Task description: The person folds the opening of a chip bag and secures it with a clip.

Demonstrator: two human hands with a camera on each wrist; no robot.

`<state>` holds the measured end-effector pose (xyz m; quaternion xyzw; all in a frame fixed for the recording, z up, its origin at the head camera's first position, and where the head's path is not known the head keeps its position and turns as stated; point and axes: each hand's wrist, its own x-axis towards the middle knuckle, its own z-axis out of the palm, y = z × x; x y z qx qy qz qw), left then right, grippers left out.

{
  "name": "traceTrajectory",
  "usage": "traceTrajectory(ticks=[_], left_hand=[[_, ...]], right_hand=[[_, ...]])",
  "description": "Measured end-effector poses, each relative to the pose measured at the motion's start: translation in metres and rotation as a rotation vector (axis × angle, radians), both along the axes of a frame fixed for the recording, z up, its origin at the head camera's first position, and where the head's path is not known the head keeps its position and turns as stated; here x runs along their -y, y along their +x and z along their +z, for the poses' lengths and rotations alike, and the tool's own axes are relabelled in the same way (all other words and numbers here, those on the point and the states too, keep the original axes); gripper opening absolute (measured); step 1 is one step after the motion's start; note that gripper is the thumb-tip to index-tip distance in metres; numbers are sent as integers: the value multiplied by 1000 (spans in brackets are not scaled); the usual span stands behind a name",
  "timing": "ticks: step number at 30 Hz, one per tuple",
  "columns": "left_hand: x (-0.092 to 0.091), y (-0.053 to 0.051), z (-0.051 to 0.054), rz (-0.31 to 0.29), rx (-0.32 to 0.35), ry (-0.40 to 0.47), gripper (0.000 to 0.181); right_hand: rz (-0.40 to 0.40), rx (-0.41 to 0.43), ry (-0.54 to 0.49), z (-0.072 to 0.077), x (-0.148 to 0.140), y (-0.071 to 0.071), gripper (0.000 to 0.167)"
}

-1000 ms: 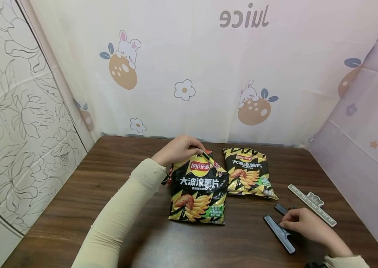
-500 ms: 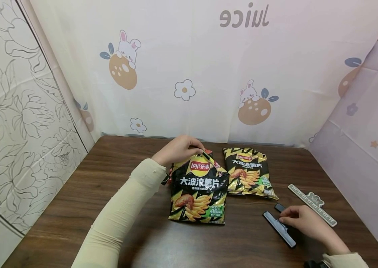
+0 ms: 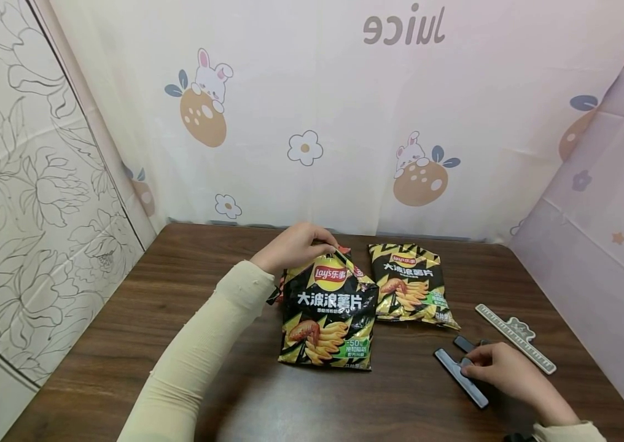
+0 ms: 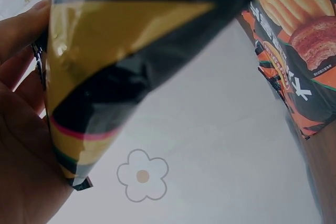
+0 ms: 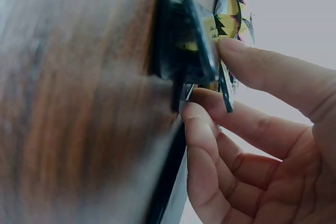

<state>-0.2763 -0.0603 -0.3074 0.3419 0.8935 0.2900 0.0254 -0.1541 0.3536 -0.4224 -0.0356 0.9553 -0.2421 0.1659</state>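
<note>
My left hand [image 3: 300, 247] pinches the top edge of a black and yellow potato chip bag [image 3: 327, 310], which stands nearly upright. In the left wrist view, that chip bag [image 4: 121, 61] covers part of the fingers. On the right of the table, my right hand [image 3: 502, 371] has thumb and fingertips at the handle of a dark grey bag clip [image 3: 461, 379]. The right wrist view shows the thumb against one side of the clip [image 5: 202, 40], with the other fingers curled close below. A second dark clip [image 3: 464, 344] lies just behind, partly hidden by the hand.
Another black and yellow chip bag [image 3: 410, 282] lies at the back right. A red-orange chip bag [image 4: 310, 51] is mostly hidden behind the held one. Beyond my right hand rests a pale bag clip [image 3: 516, 336]. A patterned curtain [image 3: 306, 184] hangs along the table's back edge.
The dark clip under my right hand has shifted slightly away from me, and the fingers have adjusted at its handle. My left hand and the chip bag have stayed put.
</note>
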Motion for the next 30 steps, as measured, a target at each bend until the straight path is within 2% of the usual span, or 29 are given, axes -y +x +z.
traceTrajectory(ticks=[7, 16, 22, 25, 30], left_hand=[[1, 0, 0, -6, -4, 7, 21], [1, 0, 0, -2, -3, 4, 22], [1, -1, 0, 0, -1, 8, 22], [1, 0, 0, 0, -2, 12, 22], [1, 0, 0, -2, -5, 16, 21]], right_hand=[[-14, 2, -10, 1, 1, 0, 35], [17, -27, -75, 0, -2, 2, 31], [-33, 18, -157, 2, -2, 1, 35], [-43, 27, -165, 4, -2, -1, 37], [3, 10, -172, 5, -5, -2, 34]])
